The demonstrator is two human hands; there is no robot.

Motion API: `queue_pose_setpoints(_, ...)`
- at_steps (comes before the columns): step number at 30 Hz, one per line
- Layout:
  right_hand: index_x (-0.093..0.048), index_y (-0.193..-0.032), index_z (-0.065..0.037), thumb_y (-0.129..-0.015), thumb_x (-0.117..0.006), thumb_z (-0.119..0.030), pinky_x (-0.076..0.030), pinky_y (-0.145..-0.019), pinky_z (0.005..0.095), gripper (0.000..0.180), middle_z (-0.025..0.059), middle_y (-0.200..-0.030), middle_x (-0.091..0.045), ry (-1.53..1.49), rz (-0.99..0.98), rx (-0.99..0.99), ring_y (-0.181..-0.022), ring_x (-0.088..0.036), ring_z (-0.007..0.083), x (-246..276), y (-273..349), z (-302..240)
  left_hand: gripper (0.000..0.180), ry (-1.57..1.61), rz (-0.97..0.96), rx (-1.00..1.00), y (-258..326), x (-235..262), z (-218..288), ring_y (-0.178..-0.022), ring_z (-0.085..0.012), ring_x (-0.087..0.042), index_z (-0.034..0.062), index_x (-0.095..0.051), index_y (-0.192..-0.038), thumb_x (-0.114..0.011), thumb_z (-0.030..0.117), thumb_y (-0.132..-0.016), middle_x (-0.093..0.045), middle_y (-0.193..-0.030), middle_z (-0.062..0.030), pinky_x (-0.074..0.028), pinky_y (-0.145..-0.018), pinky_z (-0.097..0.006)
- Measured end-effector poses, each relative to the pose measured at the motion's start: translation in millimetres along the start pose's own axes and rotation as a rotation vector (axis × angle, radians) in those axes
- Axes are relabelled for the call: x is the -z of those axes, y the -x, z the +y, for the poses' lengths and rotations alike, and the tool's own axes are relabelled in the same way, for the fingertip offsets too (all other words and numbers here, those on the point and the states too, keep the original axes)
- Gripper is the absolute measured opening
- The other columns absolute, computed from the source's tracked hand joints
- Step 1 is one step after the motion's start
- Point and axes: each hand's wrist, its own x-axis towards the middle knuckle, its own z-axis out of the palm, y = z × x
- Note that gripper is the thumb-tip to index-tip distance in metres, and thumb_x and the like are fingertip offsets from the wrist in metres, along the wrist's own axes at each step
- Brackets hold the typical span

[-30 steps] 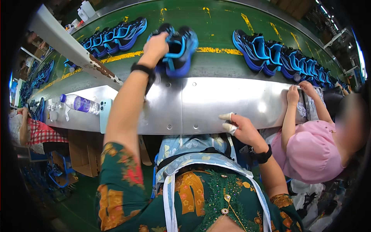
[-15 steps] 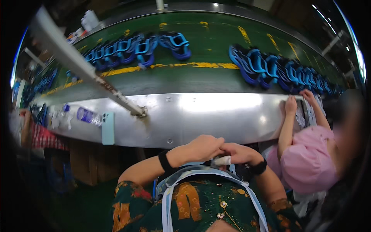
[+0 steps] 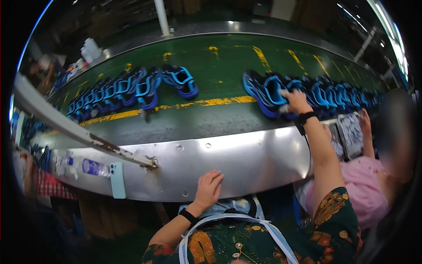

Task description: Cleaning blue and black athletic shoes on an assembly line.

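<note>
At open bench edge (image 3: pixel 255 187), left hand (image 3: pixel 209 188)

Work ledge (image 3: pixel 246 160): bare sheet metal, smooth, glossy. Conveyor belt (image 3: pixel 220 66): smooth, matt, scuffed nearer the ledge. Post (image 3: pixel 72 128): painted metal, chipped, rough towards foot. Sneakers (image 3: pixel 260 94): cloth-looking above, smooth below. Bottle (image 3: pixel 94 168): clear plastic. Smartphone (image 3: pixel 118 181): smooth back. Apron (image 3: pixel 234 205): cloth.

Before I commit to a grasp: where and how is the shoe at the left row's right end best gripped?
Probably by the back of its collar, just above the heel, coming from above and the near side. The shoe sits with its opening upward and heel at the near end, while a neighbouring shoe sits close on its left.
</note>
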Motion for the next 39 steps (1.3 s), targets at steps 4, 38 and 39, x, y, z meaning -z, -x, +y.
queue_pose_setpoints(4, -0.061, -0.126, -0.015, -0.068, -0.084, -0.036, -0.049, -0.091, 0.0420, 0.066, 0.0203, -0.108, -0.068, -0.305, -0.118, 0.015, -0.105, -0.064, 0.0369, -43, -12, 2, 0.040, 0.020, -0.016, 0.027, -2, -2, 10, -0.127, -0.0306, -0.046, 0.0066, -0.060, -0.121, -0.063, 0.012, -0.082, -0.054, -0.130, -0.0121, -0.035, -0.102, -0.043)
queue_pose_setpoints(38, -0.055, -0.124, -0.011, -0.062, -0.070, 0.001, -0.051, -0.069, 0.0458, 0.065, 0.0136, -0.091, -0.057, -0.409, -0.416, 0.890, -0.083, -0.063, 0.0369, 66, 190, -206, 0.010, 0.461, 0.117, 0.199, 1, 47, 94, -0.064, -0.0421, -0.052, -0.0027, -0.050, -0.074, -0.050, 0.004, -0.081, -0.049, -0.068, -0.0233, -0.041, -0.057, -0.045)
queue_pose_setpoints(39, -0.055, -0.124, -0.010, -0.062, -0.071, 0.000, -0.051, -0.068, 0.0455, 0.065, 0.0134, -0.090, -0.057, -0.436, -0.355, 0.873, -0.082, -0.063, 0.0363, 60, 190, -208, 0.008, 0.481, 0.126, 0.213, 2, 44, 92, -0.062, -0.0411, -0.051, -0.0024, -0.052, -0.075, -0.050, 0.004, -0.081, -0.050, -0.067, -0.0223, -0.041, -0.056, -0.044)
